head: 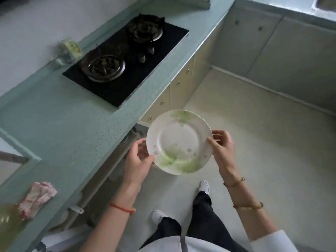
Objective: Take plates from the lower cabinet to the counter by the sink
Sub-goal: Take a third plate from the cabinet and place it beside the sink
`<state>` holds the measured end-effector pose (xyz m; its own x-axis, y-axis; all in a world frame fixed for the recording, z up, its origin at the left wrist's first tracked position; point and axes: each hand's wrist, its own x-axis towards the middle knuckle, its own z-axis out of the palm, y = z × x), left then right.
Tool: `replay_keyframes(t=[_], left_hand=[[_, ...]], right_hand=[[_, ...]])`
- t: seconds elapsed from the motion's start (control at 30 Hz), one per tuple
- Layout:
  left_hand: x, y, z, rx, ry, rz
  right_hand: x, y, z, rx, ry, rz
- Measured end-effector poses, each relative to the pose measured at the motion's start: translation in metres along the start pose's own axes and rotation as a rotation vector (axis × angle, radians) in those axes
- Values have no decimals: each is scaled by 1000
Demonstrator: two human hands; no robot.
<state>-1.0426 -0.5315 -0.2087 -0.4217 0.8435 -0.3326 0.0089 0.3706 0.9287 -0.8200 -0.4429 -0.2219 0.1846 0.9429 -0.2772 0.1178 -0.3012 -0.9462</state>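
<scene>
We are holding one plate, white with pale green leaf prints, out in the open in the lower centre of the frame, clear of the green counter at centre left and above the pale floor. Our left hand is clamped on the plate's lower-left rim, thumb on top and fingers beneath; our right hand pinches the right rim the same way. The plate tips slightly toward us. Just behind the left hand, under the counter edge, a dark opening looks like the lower cabinet, though its contents are too dim to read. A steel corner at the far upper right may be the sink. To carry well, we judge it best to keep both grips on opposite rims, level the plate, and swing it wide of the counter edge and the gas hob in the upper middle before setting it down flat.
</scene>
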Motion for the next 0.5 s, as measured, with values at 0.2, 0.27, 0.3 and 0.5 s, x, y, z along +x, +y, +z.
replay_keyframes(t=[0.2, 0.27, 0.3, 0.5], left_hand=[[27, 47, 102, -38, -168, 2], [36, 61, 138, -51, -183, 5], [39, 68, 155, -60, -180, 7], [64, 109, 256, -107, -195, 22]], right_hand=[[51, -20, -90, 70, 151, -2], [71, -29, -120, 73, 164, -19], [82, -33, -133, 74, 168, -27], [147, -61, -206, 87, 201, -75]])
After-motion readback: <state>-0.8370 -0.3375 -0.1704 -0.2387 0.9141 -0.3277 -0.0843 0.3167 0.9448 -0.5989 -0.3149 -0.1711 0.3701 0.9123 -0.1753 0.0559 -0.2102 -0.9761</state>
